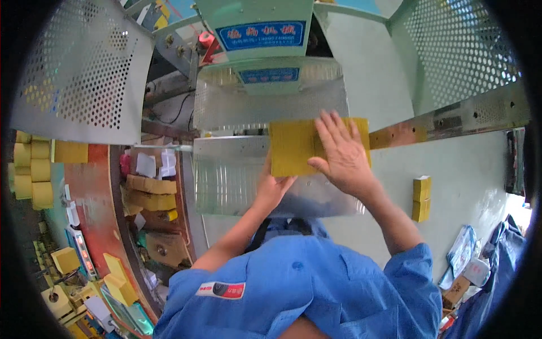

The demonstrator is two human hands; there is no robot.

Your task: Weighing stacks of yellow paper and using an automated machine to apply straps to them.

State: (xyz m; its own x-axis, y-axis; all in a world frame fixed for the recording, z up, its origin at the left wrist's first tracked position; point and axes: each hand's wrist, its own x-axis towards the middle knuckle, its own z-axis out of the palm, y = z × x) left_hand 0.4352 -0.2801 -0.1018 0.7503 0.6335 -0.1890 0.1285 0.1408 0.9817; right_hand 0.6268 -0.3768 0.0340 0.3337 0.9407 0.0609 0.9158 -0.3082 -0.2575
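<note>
A mustard-yellow rectangular block (292, 148) with fine lines along its top is held up in front of me, above a shiny metal shelf (228, 175). I cannot tell whether it is one piece or a stack of sheets. My left hand (272, 185) grips it from the near left side, with some fingers hidden underneath. Flat on the right part of its top lies my right hand (341, 152), fingers stretched and slightly apart.
Straight ahead stands a pale green machine (254, 34) with a clear guard (271, 104). Perforated panels (84, 85) flank it. Two yellow blocks (421, 199) sit on the pale surface at right. At left, a red-brown board (93, 198) borders shelves of stacked cardboard (149, 195).
</note>
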